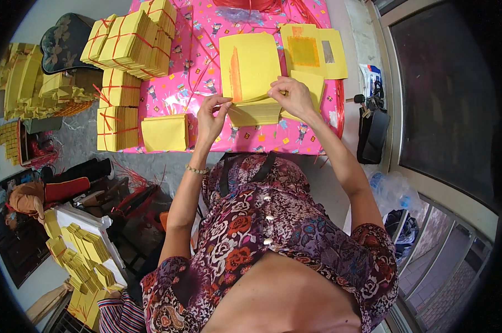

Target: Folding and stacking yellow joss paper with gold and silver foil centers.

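A yellow paper sheet (259, 64) with an orange-red streak lies on top of a thick stack of yellow paper (255, 115) in front of me on the table. At the sheet's near left corner, the thumb and forefinger of my left hand (211, 117) are pinched together on its edge. My right hand (293, 96) is closed on the near right corner, with its fingertips at the paper's edge. The near edge looks slightly raised off the stack. More loose yellow sheets (313, 83) lie partly under and beside my right hand.
A pink patterned tablecloth (173, 83) covers the table. Tied yellow paper bundles (130, 41) are piled at the left, near a small loose paper stack (165, 132). Printed yellow sheets (333, 54) lie far right. A dark phone-like object (376, 136) rests beyond the table's right edge.
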Tool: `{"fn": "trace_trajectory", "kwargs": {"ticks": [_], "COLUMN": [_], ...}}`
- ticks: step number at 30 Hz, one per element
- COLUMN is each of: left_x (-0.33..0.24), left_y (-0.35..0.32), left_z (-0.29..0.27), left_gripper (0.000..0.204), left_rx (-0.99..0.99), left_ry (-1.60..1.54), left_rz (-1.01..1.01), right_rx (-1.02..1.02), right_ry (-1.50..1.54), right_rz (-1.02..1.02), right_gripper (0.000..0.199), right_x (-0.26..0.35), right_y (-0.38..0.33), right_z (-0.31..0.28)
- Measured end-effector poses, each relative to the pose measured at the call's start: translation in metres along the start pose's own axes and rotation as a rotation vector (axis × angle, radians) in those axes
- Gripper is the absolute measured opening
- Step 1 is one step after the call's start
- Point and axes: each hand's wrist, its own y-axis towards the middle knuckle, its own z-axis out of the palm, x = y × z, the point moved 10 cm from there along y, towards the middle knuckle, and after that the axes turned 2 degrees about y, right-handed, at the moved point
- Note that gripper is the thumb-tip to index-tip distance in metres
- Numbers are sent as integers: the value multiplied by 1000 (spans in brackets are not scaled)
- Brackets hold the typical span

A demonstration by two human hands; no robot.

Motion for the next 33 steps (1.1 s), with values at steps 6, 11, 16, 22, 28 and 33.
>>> {"fn": "trace_trajectory", "kwargs": {"ticks": [6,11,16,22,28,33], "left_x": [-3,1,3,-1,-19,-91], "left_y": [-1,-2,-2,-2,2,7], "left_z": [0,-1,0,-1,-4,24], "left_gripper": [13,12,13,12,18,40], "left_rx": [-19,-29,-41,-46,-69,27], "left_ry": [29,7,1,12,127,672], "left_rz": [18,2,-8,-5,37,473], "right_rx": [5,7,20,49,-13,58], "right_ry": [-21,-29,-44,-37,-56,42], "right_rz": [-6,-2,3,28,34,69], "right_gripper": [22,18,14,15,20,22], "right_x": [2,3,6,4,15,24], "right_y": [0,0,-1,0,3,3], "right_z": [1,2,1,4,-5,-9]}}
